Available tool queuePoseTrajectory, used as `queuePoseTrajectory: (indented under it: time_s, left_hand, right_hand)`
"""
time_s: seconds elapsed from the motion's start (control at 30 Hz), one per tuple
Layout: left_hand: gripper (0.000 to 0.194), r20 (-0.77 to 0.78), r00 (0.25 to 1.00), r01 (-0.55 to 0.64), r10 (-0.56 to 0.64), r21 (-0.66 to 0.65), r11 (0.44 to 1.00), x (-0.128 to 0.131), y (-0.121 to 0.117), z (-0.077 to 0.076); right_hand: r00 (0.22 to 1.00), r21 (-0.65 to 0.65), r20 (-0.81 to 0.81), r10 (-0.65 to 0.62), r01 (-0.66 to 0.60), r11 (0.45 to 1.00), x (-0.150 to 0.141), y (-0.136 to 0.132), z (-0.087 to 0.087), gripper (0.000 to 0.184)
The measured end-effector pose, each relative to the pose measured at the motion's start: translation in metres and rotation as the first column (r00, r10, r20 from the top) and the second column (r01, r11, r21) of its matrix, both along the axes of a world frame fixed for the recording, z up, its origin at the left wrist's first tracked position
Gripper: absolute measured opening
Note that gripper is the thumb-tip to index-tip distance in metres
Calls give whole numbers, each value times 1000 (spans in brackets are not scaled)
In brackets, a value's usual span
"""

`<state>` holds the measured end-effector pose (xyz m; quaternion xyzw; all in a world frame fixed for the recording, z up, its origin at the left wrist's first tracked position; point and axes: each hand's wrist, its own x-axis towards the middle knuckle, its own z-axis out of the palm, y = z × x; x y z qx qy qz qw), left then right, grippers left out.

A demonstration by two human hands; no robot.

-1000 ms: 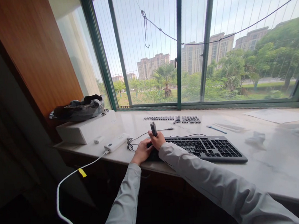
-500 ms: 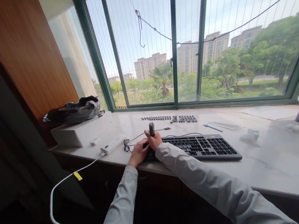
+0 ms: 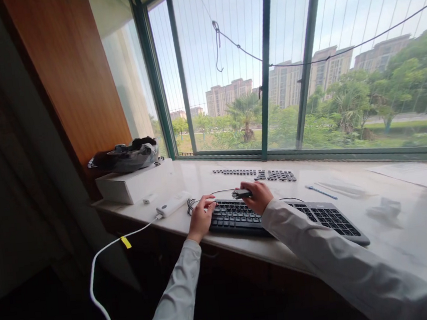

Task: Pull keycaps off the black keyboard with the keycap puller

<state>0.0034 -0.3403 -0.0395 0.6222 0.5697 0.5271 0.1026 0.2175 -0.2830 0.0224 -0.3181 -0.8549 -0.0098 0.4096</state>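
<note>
A black keyboard [image 3: 319, 215] lies on the pale marble counter [image 3: 402, 232] below the window. My left hand [image 3: 201, 217] rests on the keyboard's left end with its fingers curled over the edge. My right hand [image 3: 258, 196] hovers over the keyboard's upper left keys and grips a small dark tool [image 3: 241, 194], held level and pointing left. Rows of loose black keycaps [image 3: 256, 174] lie on the counter behind the keyboard. A thin black cable [image 3: 192, 204] coils just left of it.
A white power strip [image 3: 172, 204] with a white cord [image 3: 105, 251] sits at the left. Behind it a white box [image 3: 134, 181] carries a dark bag [image 3: 124, 156]. A blue pen-like stick [image 3: 317, 192] and crumpled tissue [image 3: 384, 209] lie to the right.
My right hand moved right over the keys and turned the dark tool from upright to level. The left hand slid slightly along the keyboard's left end. The view shifted.
</note>
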Motion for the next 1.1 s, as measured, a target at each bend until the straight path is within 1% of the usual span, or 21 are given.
queuePoseTrajectory:
  time_s: [0.07,0.1,0.2,0.27,0.4,0.53,0.63,0.73,0.83,0.93,1.1]
  left_hand:
    - [24,-3,1000,-6,6,3,1000,2,-2,1]
    - [23,-11,1000,-3,3,5,1000,3,-3,2]
    - [21,-27,999,22,-22,7,1000,7,-3,2]
    - [22,-11,1000,24,-23,5,1000,7,-2,3]
    - [26,5,1000,-12,12,30,999,11,-4,9]
    - [26,-59,998,-19,23,67,998,31,-11,27]
    - [26,-95,995,37,-30,72,997,54,-15,44]
    - [26,-105,990,103,-95,72,992,71,-14,55]
    - [25,-91,988,130,-123,76,989,77,-10,57]
    - [24,-63,986,159,-155,60,985,77,-7,54]
    - [29,7,981,196,-196,31,980,78,-8,49]
  right_hand:
    - [993,83,115,-10,0,997,23,5,-8,18]
    - [988,104,152,-22,6,995,33,8,-13,15]
    - [968,106,239,-72,48,993,53,13,-28,12]
    - [964,100,254,-78,54,994,58,14,-32,10]
    - [974,126,211,-78,52,991,51,10,-27,13]
    - [981,152,196,0,-31,988,41,5,-23,17]
    - [984,152,172,50,-76,985,39,6,-25,14]
    - [984,140,159,77,-100,985,39,8,-28,8]
    - [985,135,112,132,-147,980,39,10,-28,12]
    - [978,171,103,181,-197,965,40,11,-26,19]
    - [970,211,189,154,-193,958,41,13,-26,20]
